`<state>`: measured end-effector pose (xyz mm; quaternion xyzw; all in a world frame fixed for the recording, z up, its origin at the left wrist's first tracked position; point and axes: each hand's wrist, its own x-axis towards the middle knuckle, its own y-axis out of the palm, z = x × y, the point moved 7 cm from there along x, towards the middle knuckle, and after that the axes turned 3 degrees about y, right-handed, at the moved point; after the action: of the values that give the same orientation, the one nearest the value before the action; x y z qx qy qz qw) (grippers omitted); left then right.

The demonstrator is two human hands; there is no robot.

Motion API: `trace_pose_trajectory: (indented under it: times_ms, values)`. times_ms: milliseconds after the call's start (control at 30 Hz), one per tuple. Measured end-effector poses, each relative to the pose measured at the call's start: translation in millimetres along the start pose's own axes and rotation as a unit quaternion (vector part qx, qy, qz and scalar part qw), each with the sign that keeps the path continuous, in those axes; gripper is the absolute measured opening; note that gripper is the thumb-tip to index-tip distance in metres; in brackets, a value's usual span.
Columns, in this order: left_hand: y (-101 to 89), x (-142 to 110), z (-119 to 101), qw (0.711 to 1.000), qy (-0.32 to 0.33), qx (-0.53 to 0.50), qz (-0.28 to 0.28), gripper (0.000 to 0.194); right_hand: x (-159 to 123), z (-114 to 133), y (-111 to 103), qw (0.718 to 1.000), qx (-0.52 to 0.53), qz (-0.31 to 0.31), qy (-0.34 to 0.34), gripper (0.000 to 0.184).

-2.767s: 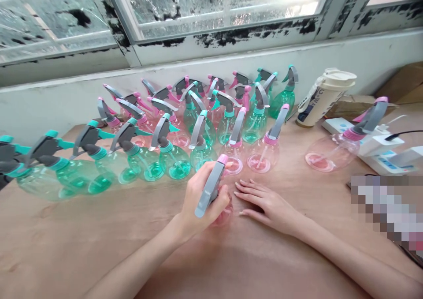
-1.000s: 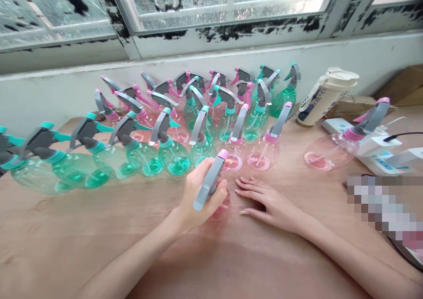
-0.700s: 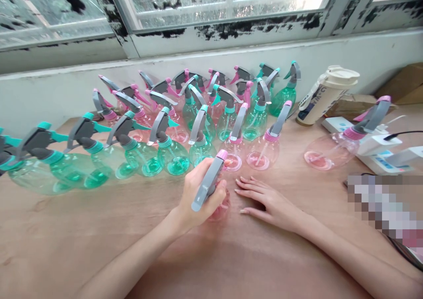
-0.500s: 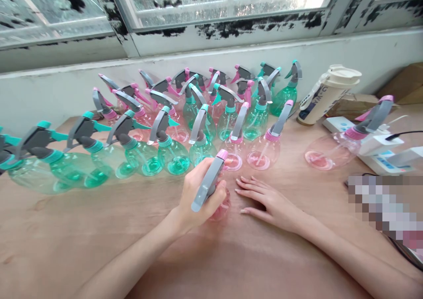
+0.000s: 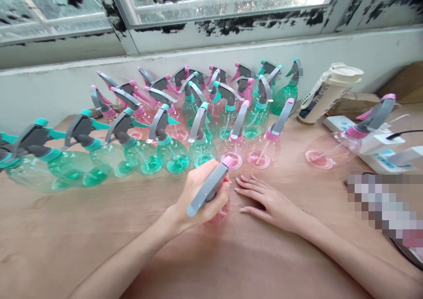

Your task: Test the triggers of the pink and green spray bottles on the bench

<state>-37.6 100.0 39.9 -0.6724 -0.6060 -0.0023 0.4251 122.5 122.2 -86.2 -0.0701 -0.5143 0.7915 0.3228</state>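
Observation:
My left hand [image 5: 198,193] is wrapped round the neck of a pink spray bottle [image 5: 218,216] with a grey and pink trigger head. My fingers and the head cover most of that bottle, and its trigger is hidden. Close by on the right, my right hand [image 5: 269,202] rests on the wooden table [image 5: 280,263], fingers stretched out and nothing in them. Just beyond my hands stand two more pink spray bottles, one [image 5: 233,151] behind my left hand and another [image 5: 263,151] to its right. A green spray bottle [image 5: 202,151] stands left of them.
Several green spray bottles [image 5: 173,155] line the left side, with mixed pink and green ones behind, near the wall [image 5: 66,80]. At right are a lone pink spray bottle [image 5: 330,149], a white power strip [image 5: 380,158], a cream tumbler [image 5: 330,91] and a cardboard box [image 5: 405,87].
The spray bottle's head has tipped slightly, its pink nozzle end shifting right and down, with my left hand still round it. My right hand stays in place.

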Motion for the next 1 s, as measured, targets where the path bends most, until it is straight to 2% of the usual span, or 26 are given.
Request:
trace_pose_trajectory:
  times_ms: [267, 433, 567, 733, 1000]
  values:
    - [0.3, -5.2, 4.0, 0.999, 0.008, -0.009, -0.046, 0.017, 0.7, 2.8, -2.0, 1.0, 0.008, -0.01, 0.0, 0.052]
    - [-0.1, -7.4, 2.4, 0.999, 0.006, 0.004, -0.048, 0.017, 0.9, 2.6, -1.5, 1.0, 0.003, -0.004, 0.001, 0.05]
    - [-0.8, -8.2, 2.2, 0.998, 0.03, 0.009, -0.063, 0.016, 1.2, 2.0, -1.2, 1.0, 0.004, 0.001, 0.005, 0.051]
    - [1.8, -9.4, 3.4, 0.998, 0.021, 0.011, -0.055, 0.023, 0.3, 0.4, -0.7, 1.0, 0.005, 0.001, 0.008, 0.051]
    - [1.3, -9.2, 3.5, 0.999, -0.002, 0.006, -0.052, 0.012, 1.1, 0.2, -0.9, 1.0, -0.002, 0.009, 0.01, 0.051]
